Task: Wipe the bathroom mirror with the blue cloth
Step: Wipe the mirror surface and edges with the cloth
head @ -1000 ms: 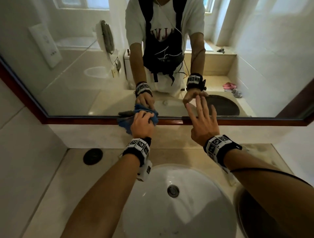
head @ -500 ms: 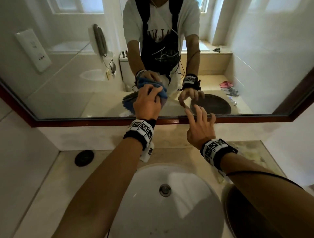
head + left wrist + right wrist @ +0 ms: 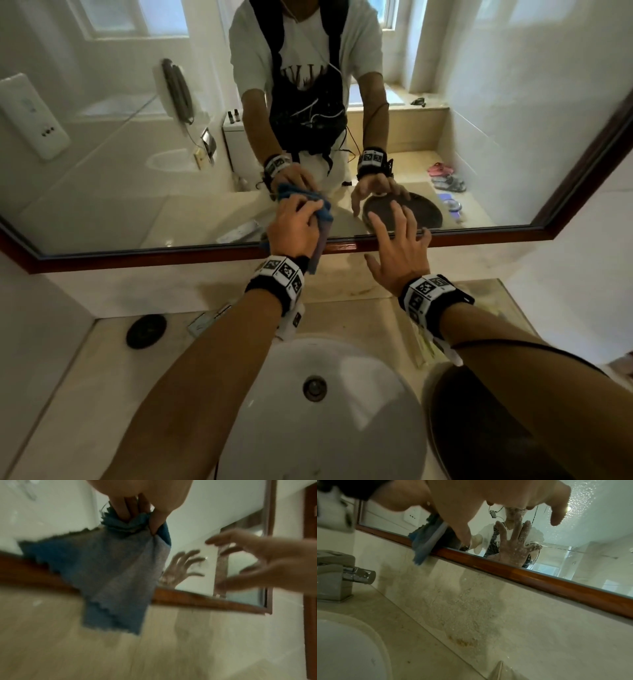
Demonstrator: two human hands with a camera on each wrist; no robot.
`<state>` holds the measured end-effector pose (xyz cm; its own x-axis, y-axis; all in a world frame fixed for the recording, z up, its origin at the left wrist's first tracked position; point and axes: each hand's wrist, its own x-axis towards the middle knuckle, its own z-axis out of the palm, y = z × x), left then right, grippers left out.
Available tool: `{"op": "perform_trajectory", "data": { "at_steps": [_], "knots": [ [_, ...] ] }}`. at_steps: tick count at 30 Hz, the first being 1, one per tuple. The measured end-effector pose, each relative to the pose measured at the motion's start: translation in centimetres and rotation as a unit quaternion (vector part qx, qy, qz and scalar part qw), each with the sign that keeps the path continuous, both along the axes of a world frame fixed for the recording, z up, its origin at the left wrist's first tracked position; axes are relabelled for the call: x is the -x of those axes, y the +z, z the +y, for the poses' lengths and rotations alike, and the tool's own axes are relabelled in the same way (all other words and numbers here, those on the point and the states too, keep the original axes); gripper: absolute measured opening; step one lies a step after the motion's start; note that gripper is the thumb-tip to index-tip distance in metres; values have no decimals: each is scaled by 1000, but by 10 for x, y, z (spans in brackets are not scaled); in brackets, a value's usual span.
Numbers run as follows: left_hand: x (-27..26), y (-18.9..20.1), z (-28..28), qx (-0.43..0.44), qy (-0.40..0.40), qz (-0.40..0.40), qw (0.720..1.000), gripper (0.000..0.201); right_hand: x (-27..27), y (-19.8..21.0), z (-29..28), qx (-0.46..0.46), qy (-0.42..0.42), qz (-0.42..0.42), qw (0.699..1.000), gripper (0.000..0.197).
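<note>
Two hands are raised at the lower edge of the mirror [image 3: 137,137], centre of the head view. Left hand [image 3: 294,229] grips the bunched blue cloth [image 3: 323,212] with curled fingers and thumb, holding it to the glass just above the wooden frame [image 3: 137,255]; a loose flap hangs down over the frame, as the left wrist view [image 3: 109,574] confirms. Right hand [image 3: 399,250] holds nothing, its fingers spread wide and straight; contact with the glass cannot be determined. White basin [image 3: 342,428] occupies the lower centre, with the tap [image 3: 342,574] at middle left of the right wrist view.
</note>
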<state>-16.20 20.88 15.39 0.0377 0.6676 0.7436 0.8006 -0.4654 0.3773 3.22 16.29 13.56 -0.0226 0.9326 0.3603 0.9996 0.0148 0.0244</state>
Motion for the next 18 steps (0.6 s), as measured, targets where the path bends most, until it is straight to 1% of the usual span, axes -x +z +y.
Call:
{"op": "perform_trajectory", "data": {
  "at_steps": [2,3,5,6,9,11,13,15,16,18],
  "knots": [
    [-13,34,7,-63,4,12,998,25,-2,0,-1,-3,-1,9,1000,85],
    [-18,49,11,-80,6,8,997,26,-3,-1,-1,-7,-3,15,1000,85],
    [-28,65,15,-96,7,5,995,24,-7,-2,-3,-12,-9,28,999,84],
    [-29,66,16,-98,10,11,995,23,-8,-2,-4,-10,-12,31,999,84],
    [-36,47,12,-86,2,43,995,24,-20,-5,-5,7,-22,42,999,82],
    [-42,22,7,-44,-20,48,998,26,-29,-8,-6,14,-30,44,998,82],
    [-48,-9,4,15,-35,43,998,20,-40,-10,-8,20,-37,47,998,83],
    [-56,-38,1,52,-33,37,997,18,-51,-10,-11,23,-39,49,998,83],
    [-60,-48,0,57,-32,30,997,20,-56,-10,-12,29,-40,49,998,82],
    [-69,-55,0,64,-21,10,998,27,-67,-10,-14,40,-47,51,997,82]
  ]
}}
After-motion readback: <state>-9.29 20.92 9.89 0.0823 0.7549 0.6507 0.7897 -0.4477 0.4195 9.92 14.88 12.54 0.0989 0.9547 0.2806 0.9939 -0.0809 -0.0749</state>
